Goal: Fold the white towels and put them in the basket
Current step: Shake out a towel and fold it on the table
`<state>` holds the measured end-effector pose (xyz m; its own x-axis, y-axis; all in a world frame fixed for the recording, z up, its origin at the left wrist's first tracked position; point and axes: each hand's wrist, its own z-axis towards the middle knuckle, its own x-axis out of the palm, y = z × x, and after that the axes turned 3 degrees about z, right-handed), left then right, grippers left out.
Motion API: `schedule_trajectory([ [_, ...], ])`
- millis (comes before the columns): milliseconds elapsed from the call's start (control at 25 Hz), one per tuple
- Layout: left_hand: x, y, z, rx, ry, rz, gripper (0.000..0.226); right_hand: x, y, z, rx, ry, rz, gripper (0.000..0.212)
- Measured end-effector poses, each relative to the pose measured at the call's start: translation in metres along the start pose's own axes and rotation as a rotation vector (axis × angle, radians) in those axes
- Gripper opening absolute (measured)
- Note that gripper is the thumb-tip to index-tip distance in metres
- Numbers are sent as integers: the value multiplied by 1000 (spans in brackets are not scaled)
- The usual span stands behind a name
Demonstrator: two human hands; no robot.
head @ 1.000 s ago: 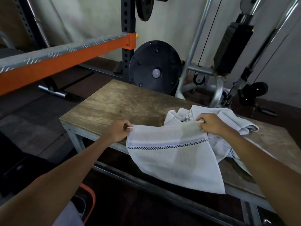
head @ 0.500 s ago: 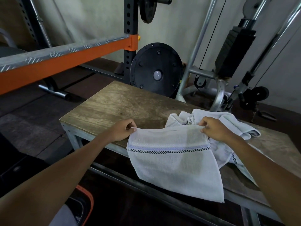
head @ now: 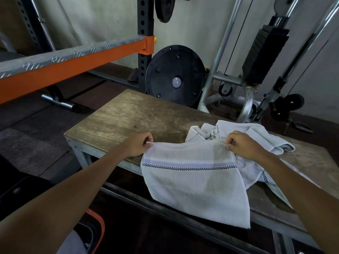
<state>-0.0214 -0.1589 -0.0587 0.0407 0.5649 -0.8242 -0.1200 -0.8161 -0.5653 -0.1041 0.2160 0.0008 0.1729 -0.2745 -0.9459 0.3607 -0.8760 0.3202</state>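
Two hands, each closed in a pinch on one white towel (head: 194, 182).
Left hand (head: 140, 144): fingers curled, thumb and forefinger nipping the towel's upper left corner, over the near edge of the worktop (head: 128, 116).
Right hand (head: 242, 144): fingers curled, pinching the upper right corner.
Towel: stretched between the hands, with a blue band and a black checked stripe running across near the top; its lower part hangs over the worktop's front edge.
Second white towel (head: 260, 133): a crumpled heap on the worktop, behind and under the right hand, touching the held towel.
Behind the worktop: black weight plate (head: 175, 77), orange rack beam (head: 73, 63).
Bottom left: orange-rimmed dark container (head: 98, 227), mostly out of view.
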Motion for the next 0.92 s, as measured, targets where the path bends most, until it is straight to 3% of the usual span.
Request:
schedule_trajectory([
  [160,-3,3,-1,44,18,66,7,-6,0,-2,-36,-11,57,29],
  [320,-7,5,-5,71,34,-5,24,-3,-3,-1,11,0,108,19],
  [480,-7,6,-2,30,-19,-58,12,0,-2,3,37,-1,85,13],
  [680,3,0,5,39,-136,35,7,3,-2,7,58,-40,73,19],
  [800,0,4,8,69,-65,52,10,2,-4,8,49,-58,77,24],
  [920,-10,7,10,71,91,152,17,1,-5,9,33,-26,85,16],
])
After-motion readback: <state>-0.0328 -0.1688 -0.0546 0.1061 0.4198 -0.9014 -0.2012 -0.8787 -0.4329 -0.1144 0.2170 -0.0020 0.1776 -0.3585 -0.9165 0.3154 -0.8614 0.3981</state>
